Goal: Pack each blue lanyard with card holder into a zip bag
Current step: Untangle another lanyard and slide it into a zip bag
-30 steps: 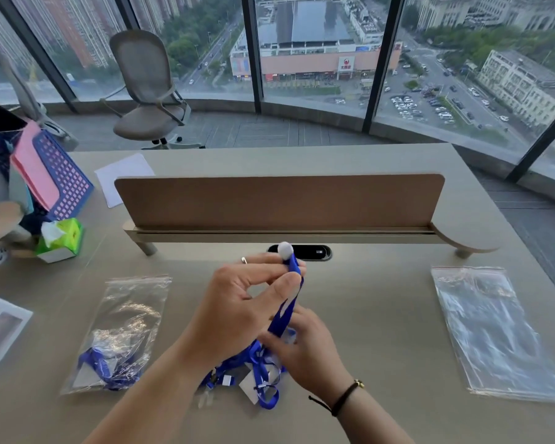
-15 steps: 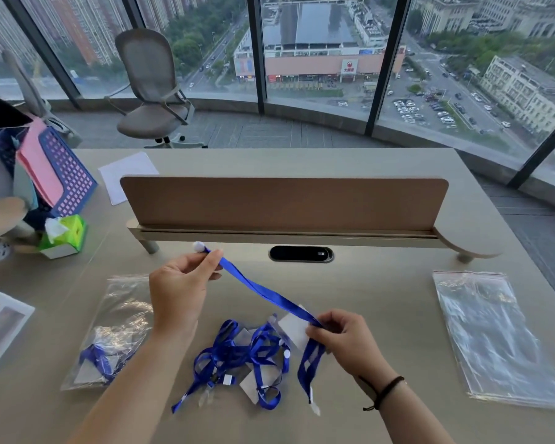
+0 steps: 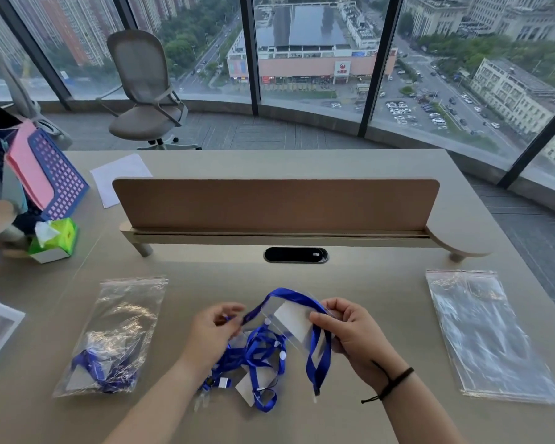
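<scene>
My right hand (image 3: 350, 334) grips a clear card holder (image 3: 290, 322) with a white card, lifted above the desk. Its blue lanyard (image 3: 289, 296) arcs over the holder and hangs down in a loop at the right. My left hand (image 3: 215, 331) pinches the strap's other end close beside the holder. Under both hands lies a tangled pile of blue lanyards with card holders (image 3: 257, 363). A zip bag (image 3: 116, 334) holding one packed lanyard lies at the left. A stack of clear zip bags (image 3: 484, 338) with nothing inside lies at the right.
A wooden divider screen (image 3: 276, 203) crosses the desk behind the work area, with a black cable slot (image 3: 295, 254) in front of it. A green tissue box (image 3: 53, 240), a blue basket and pink folder stand far left. White paper (image 3: 119, 177) lies beyond.
My left hand has come back from the far left toward my right hand, folding the stretched strap into a loop. My right hand has raised the card holder off the pile.
</scene>
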Action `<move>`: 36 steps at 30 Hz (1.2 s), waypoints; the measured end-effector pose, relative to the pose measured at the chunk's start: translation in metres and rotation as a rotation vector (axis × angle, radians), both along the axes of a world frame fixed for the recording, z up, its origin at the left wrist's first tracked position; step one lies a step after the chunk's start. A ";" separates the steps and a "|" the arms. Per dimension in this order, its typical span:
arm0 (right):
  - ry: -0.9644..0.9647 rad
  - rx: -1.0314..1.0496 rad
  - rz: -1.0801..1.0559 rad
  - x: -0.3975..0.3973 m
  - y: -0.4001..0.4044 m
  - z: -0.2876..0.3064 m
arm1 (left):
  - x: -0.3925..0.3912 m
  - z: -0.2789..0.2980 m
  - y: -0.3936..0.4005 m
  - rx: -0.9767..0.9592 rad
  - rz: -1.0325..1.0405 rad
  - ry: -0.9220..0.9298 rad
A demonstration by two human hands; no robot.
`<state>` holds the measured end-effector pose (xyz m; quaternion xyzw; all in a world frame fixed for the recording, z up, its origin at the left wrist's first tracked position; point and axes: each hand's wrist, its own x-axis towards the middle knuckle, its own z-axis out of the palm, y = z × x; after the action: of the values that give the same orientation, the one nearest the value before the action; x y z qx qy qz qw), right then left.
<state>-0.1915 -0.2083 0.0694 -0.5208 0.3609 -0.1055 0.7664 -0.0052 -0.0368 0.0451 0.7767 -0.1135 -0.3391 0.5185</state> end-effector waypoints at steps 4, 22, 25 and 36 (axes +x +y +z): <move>0.001 0.041 -0.090 0.009 0.006 0.001 | -0.039 -0.014 -0.007 -0.026 -0.226 0.167; 0.077 0.123 -0.363 -0.011 0.000 -0.014 | -0.099 0.017 -0.033 -0.161 -0.429 0.382; 0.086 0.131 -0.352 -0.024 -0.007 -0.019 | -0.103 0.016 -0.036 -0.104 -0.441 0.276; 0.067 0.160 -0.169 -0.065 -0.019 -0.025 | -0.106 0.012 -0.047 0.071 -0.514 -0.022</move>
<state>-0.2563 -0.2278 0.0443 -0.4289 0.4364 -0.1232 0.7813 -0.1115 -0.0838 0.0571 0.7438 -0.3005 -0.4551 0.3863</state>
